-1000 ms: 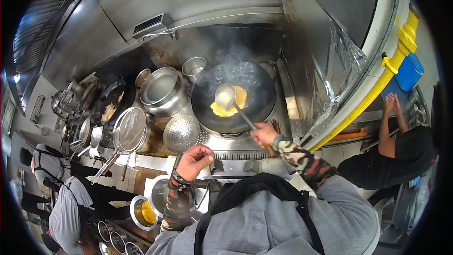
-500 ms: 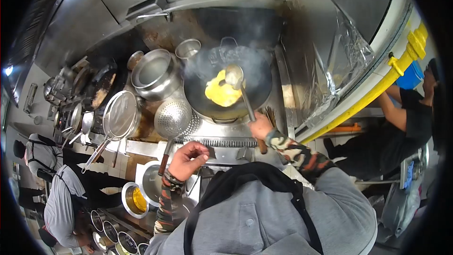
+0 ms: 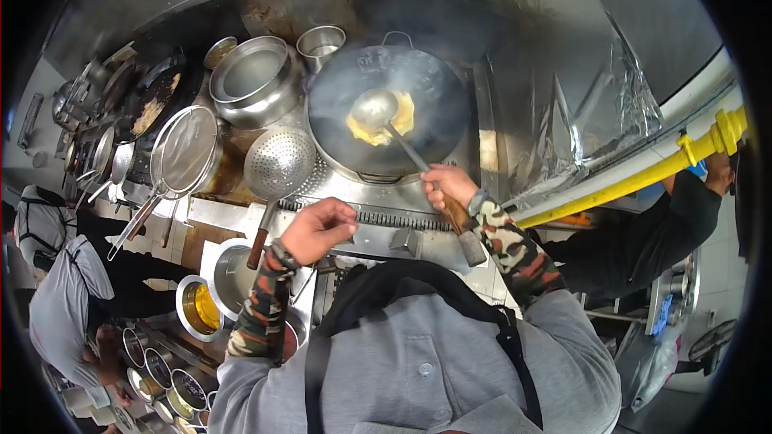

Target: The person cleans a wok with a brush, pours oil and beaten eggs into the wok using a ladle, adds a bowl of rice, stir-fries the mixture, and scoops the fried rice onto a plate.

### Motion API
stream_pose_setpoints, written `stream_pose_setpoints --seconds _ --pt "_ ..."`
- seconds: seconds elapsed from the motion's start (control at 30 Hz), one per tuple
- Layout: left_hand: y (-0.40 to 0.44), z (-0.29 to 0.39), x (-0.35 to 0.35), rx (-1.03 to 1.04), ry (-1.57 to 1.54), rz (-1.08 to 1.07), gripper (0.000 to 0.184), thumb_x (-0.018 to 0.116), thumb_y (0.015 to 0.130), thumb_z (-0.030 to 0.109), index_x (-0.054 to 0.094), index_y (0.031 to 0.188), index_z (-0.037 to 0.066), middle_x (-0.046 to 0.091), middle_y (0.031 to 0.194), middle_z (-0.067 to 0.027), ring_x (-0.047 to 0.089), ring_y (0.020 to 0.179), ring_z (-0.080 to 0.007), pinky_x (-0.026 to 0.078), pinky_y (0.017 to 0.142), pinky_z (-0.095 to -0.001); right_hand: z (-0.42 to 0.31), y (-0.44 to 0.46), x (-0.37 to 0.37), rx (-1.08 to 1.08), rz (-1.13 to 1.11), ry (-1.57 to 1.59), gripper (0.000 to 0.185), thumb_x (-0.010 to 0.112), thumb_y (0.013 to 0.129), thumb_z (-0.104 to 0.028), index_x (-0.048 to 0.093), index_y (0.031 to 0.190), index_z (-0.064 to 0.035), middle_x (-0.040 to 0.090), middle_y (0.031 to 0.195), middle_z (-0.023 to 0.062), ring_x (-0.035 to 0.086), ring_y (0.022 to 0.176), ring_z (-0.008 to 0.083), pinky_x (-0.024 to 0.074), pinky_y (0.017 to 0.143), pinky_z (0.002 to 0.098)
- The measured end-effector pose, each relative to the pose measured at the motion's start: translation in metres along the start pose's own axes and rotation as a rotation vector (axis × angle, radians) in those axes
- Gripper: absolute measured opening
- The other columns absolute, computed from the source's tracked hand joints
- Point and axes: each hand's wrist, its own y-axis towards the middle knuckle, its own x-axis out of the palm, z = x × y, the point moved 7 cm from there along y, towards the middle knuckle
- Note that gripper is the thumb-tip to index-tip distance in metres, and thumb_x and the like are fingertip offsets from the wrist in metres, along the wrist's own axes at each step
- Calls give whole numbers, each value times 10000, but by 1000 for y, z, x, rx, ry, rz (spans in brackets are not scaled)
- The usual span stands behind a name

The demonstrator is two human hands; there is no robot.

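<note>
My right hand (image 3: 452,190) is wrapped around the wooden handle of a metal ladle (image 3: 408,148). The ladle's round bowl presses on or hovers just over a yellow egg (image 3: 405,111), covering its middle. That egg lies in a large dark wok (image 3: 441,133) with steam rising from it. Left of the wok's near rim, my left hand (image 3: 318,230) hangs with fingers loosely curled and thumb drawn in, holding nothing that I can see. A perforated skimmer (image 3: 280,162) rests just beyond it, its wooden handle pointing toward me.
Steel pots (image 3: 253,104) and a mesh strainer (image 3: 185,149) crowd the left of the stove. A bowl of yellow liquid (image 3: 207,307) stands lower left. A yellow pipe (image 3: 635,181) crosses the right. Other people (image 3: 76,289) are at the left and right.
The ladle bowl has shifted left over the egg, which looks smaller and more folded. The view has tilted, and the left hand's thumb has drawn closer to its fingers.
</note>
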Motion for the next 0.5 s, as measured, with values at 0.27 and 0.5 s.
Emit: stream_pose_setpoints --seconds 0.27,0.5 --pt "1 -19 -4 61 45 -52 201 643 874 62 558 1047 2 613 895 -16 581 845 -80 486 791 -243 19 -22 8 -209 200 -285 359 518 843 -82 518 1200 -41 470 547 34 460 389 153 384 356 320" --pt "5 -63 14 27 -62 -151 152 642 877 60 595 1017 24 618 906 19 581 841 -64 485 779 -233 8 18 10 -406 282 -488 382 525 849 -81 486 1227 -37 484 551 38 475 400 166 396 365 326"
